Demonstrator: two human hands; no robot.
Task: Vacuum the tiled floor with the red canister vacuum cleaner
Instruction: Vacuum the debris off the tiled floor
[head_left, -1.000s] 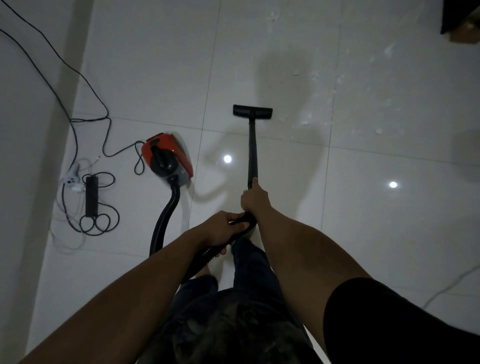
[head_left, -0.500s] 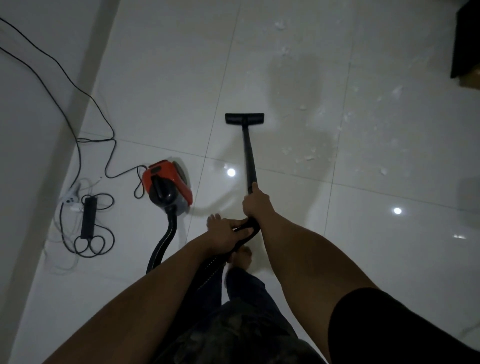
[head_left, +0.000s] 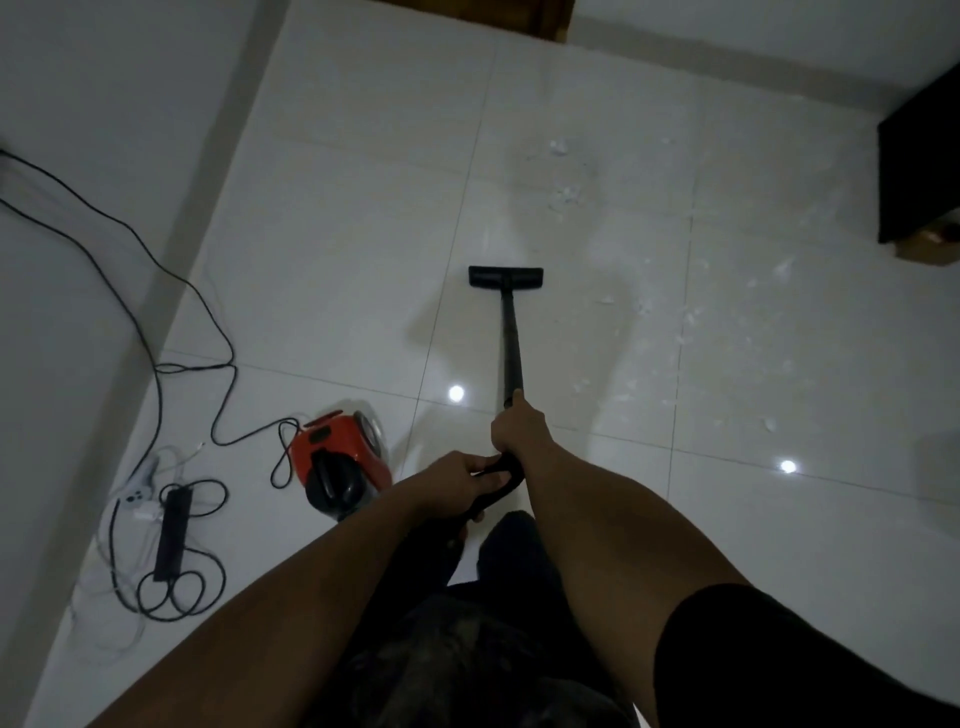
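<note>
Floor head (head_left: 505, 277): pushed fwd on its wand (head_left: 511, 338), now much farther beyond the cross grout line (head_left: 623, 439) than 1 s ago, w/ the nearest paper scraps (head_left: 605, 300) off its right end. Canister (head_left: 337, 460): hose seen earlier trailing from its rear is now hidden behind left forearm (head_left: 363, 545); bare toes visible 0.5 s ago mostly covered by arms & dark trousers (head_left: 519, 561). View tipped up & back: far wall (head_left: 727, 31), door frame (head_left: 550, 15) and full side of dark cabinet (head_left: 919, 171) newly in shot, where before only the cabinet's corner showed.
</note>
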